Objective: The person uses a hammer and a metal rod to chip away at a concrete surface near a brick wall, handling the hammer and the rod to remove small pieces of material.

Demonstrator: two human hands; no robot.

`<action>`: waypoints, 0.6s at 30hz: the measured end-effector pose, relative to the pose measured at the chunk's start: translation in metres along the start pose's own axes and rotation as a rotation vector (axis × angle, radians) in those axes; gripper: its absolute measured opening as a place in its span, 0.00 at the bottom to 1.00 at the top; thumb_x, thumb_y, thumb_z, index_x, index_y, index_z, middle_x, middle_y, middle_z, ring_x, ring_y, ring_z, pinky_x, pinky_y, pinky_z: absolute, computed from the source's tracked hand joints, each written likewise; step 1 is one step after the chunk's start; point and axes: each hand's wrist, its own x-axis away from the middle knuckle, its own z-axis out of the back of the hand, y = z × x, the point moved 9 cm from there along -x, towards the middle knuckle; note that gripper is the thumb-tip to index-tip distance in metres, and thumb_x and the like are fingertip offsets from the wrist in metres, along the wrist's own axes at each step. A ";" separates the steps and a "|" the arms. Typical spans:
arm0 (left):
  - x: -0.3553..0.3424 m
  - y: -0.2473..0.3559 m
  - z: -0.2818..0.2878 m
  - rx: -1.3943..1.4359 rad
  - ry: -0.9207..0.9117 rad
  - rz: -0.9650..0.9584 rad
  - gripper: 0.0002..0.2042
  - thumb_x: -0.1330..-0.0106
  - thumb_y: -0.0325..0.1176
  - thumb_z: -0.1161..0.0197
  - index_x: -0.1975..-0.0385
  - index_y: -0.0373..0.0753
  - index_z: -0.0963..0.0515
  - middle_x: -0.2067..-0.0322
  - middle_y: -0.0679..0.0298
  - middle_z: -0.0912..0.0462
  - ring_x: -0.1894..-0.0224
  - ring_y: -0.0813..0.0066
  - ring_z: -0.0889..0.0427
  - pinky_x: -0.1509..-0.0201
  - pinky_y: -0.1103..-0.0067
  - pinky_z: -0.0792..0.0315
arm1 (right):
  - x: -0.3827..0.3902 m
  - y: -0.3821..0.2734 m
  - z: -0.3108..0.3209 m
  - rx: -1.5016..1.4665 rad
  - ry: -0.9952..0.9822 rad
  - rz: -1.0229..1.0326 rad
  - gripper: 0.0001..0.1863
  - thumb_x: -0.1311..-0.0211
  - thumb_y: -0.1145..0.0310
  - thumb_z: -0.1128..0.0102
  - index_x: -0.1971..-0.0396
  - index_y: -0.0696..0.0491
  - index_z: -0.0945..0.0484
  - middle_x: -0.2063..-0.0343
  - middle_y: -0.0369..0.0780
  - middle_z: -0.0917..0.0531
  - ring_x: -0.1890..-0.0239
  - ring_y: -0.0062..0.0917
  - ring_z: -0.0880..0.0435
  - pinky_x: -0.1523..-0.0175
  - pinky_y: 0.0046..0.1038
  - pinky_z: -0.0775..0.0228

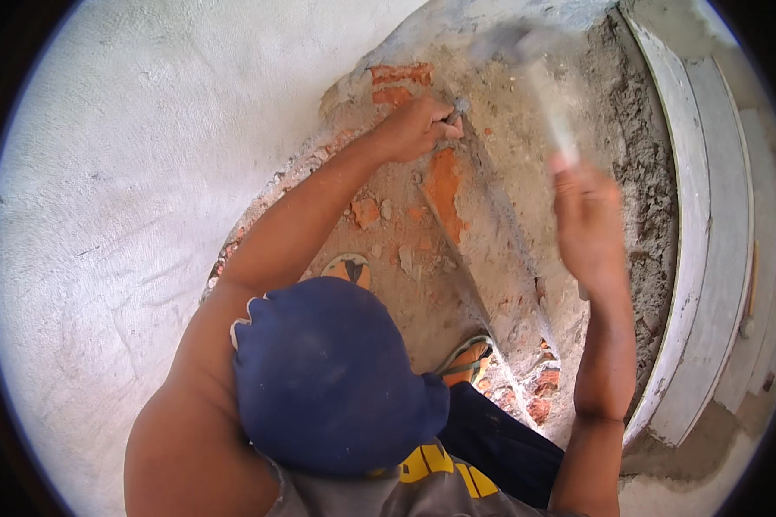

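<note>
My left hand (418, 129) is closed around a chisel, whose grey, rounded end (461, 105) sticks out beside the thumb. Its working tip is hidden. Beneath that hand lies rough, chipped masonry with patches of exposed red brick (444, 191). On the right, my right hand (588, 220) grips the pale handle (553, 116) of a hammer. The hammer's dark head (522, 43), smeared by motion, is raised above and right of the chisel, apart from it.
White plaster (121, 215) fills the left side. Rough grey mortar (651, 189) borders long pale boards (703, 241) on the right. Two long grooves (466, 276) run down the masonry. My sandalled feet (467, 360) and a rounded dark blue cloth shape (336, 379) are below.
</note>
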 end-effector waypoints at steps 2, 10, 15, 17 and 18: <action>0.004 -0.002 0.012 -0.043 0.023 -0.007 0.08 0.26 0.31 0.41 0.60 0.33 0.18 0.71 0.57 0.16 0.69 0.71 0.19 0.62 0.64 0.28 | 0.017 -0.043 0.054 -0.341 0.364 0.152 0.18 0.23 0.56 0.52 0.71 0.52 0.27 0.85 0.31 0.33 0.86 0.18 0.37 0.80 0.23 0.46; -0.009 -0.007 -0.001 0.074 0.119 -0.139 0.08 0.26 0.31 0.41 0.61 0.34 0.17 0.73 0.57 0.18 0.72 0.70 0.22 0.66 0.63 0.31 | 0.012 0.023 -0.003 0.156 0.301 0.383 0.22 0.23 0.54 0.49 0.77 0.51 0.26 0.88 0.33 0.32 0.87 0.23 0.38 0.80 0.26 0.45; -0.008 -0.003 -0.003 -0.065 0.005 -0.064 0.08 0.25 0.30 0.43 0.61 0.33 0.18 0.72 0.56 0.18 0.72 0.68 0.21 0.66 0.61 0.31 | 0.011 -0.017 0.033 -0.127 0.287 0.085 0.19 0.23 0.60 0.49 0.75 0.54 0.25 0.85 0.32 0.32 0.85 0.18 0.35 0.80 0.24 0.46; -0.017 0.004 -0.013 -0.021 0.013 -0.080 0.08 0.25 0.29 0.43 0.62 0.32 0.19 0.73 0.57 0.18 0.73 0.69 0.22 0.67 0.62 0.32 | 0.046 -0.058 0.099 -0.452 0.566 0.235 0.17 0.23 0.61 0.52 0.73 0.51 0.25 0.85 0.31 0.35 0.86 0.15 0.38 0.84 0.22 0.50; -0.017 0.006 -0.008 -0.015 0.051 -0.115 0.08 0.25 0.29 0.43 0.62 0.32 0.19 0.73 0.57 0.19 0.73 0.70 0.23 0.68 0.62 0.32 | 0.048 -0.063 0.108 -0.638 0.527 0.385 0.16 0.23 0.61 0.53 0.73 0.49 0.26 0.85 0.30 0.35 0.86 0.14 0.39 0.85 0.21 0.51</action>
